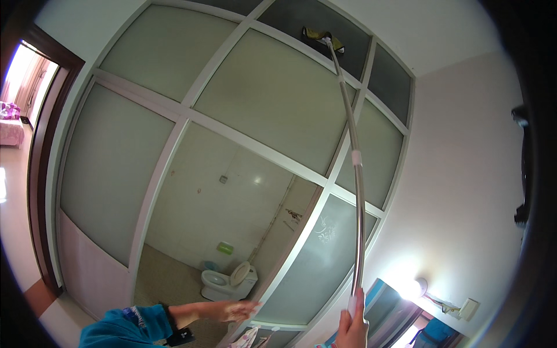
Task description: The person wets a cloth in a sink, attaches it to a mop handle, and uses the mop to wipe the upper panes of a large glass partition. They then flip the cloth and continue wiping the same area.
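My right hand (352, 324) is wrapped around the lower part of a long metal telescopic pole (359, 213). At the pole's far end, a flat mop head (324, 39) with a dark and yellowish cloth rests against an upper dark glass pane (300, 17) of a white-framed glass partition (261, 137). My left hand (237, 309), slightly blurred, is held out in front of the partition's doorway. Nothing shows in it, and it is apart from the pole. A blue sleeve covers the upper part of that arm.
Through the doorway stands a white toilet (215, 282) with its lid raised, below a green box (225, 248) on the wall. At lower right, a lit lamp (415, 288) sits above a mirror (387, 304). A dark wooden door frame (48, 161) is on the left.
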The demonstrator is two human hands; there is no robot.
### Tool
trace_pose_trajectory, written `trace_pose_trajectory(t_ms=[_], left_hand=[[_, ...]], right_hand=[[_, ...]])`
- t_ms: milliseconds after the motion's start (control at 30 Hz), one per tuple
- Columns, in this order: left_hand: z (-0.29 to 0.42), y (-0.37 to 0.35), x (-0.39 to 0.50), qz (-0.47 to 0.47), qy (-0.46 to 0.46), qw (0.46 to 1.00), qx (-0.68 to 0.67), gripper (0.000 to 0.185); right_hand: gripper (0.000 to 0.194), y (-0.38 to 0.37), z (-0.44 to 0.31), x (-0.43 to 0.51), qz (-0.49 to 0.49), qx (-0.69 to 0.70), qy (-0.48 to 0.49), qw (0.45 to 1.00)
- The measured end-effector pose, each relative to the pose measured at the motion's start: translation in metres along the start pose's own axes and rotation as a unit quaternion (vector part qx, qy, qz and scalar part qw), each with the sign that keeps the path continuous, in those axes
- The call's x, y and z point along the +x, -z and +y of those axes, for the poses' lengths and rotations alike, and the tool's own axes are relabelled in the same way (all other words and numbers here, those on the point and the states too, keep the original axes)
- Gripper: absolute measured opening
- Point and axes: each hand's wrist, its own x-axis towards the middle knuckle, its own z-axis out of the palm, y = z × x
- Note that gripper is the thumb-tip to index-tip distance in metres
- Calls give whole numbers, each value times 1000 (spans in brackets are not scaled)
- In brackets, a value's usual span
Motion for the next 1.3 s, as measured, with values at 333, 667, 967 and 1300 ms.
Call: trace_pose_trajectory(t_ms=[333, 667, 967, 1300], left_hand=[[258, 90, 186, 332, -311, 688, 565, 54], [359, 141, 254, 307, -257, 615, 679, 28], [343, 148, 241, 315, -178, 648, 670, 25], [275, 112, 205, 263, -208, 625, 705, 16]], right_hand=[[51, 2, -70, 137, -85, 192, -64, 976], [46, -8, -67, 199, -138, 706, -22, 694], [37, -60, -52, 195, -296, 894, -44, 333], [44, -86, -37, 115, -236, 836, -137, 477]])
